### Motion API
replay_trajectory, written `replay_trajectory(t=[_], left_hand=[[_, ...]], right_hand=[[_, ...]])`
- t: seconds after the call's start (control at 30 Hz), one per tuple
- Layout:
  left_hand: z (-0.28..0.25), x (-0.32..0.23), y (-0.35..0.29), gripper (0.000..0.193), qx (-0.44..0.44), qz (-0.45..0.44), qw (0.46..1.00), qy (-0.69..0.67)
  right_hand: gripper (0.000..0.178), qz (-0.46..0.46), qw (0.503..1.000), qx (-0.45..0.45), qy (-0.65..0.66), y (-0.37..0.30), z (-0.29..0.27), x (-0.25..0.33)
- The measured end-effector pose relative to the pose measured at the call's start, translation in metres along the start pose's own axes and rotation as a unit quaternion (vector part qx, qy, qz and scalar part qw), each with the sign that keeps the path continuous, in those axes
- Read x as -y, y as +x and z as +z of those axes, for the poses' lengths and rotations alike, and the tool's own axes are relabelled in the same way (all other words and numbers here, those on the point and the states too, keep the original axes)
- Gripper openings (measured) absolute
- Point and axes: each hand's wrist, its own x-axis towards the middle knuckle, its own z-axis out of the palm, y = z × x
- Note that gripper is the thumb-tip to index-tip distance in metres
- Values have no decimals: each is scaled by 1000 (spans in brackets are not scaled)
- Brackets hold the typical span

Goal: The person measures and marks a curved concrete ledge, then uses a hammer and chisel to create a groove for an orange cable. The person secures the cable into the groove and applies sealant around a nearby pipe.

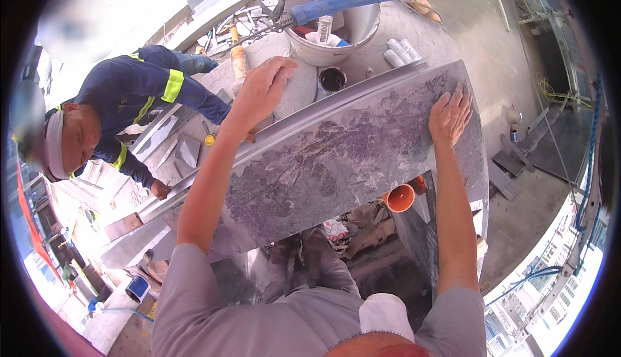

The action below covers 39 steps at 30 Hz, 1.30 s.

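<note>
A long, mottled dark grey stone slab point(323, 156) lies across in front of me, with a narrow light grey strip point(310, 114) along its far edge. My right hand point(450, 116) rests flat on the slab near its right end, fingers stretched out. Above the far edge, my left hand point(264, 92) is raised with its fingers extended and nothing visible in it. At left, a co-worker in dark blue with reflective bands has one hand point(160, 189) at the strip's left part. The co-worker's other hand point(250, 134) is beside my left wrist, partly hidden.
Beyond the slab stand a white bucket point(299, 45) with a blue tube point(352, 2) across it and a can of dark stuff point(332, 80). Silver tubes point(402, 53) lie nearby. An orange pipe point(400, 198) shows below the slab's near edge. Stone offcuts point(503, 179) lie at right.
</note>
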Motion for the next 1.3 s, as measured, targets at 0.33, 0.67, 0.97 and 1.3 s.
replay_trajectory(t=[0.33, 0.67, 0.97, 1.3], left_hand=[[126, 105, 213, 37, 257, -12, 961, 104], [225, 199, 299, 49, 380, 46, 847, 368], [231, 171, 322, 50, 362, 93, 814, 444], [195, 172, 298, 54, 323, -137, 852, 388]], right_hand=[[59, 1, 998, 52, -41, 3, -10, 7], [60, 3, 996, 80, -41, 10, -12, 13], [61, -13, 996, 79, -37, 10, -12, 12], [61, -16, 996, 70, -50, 9, -14, 12]])
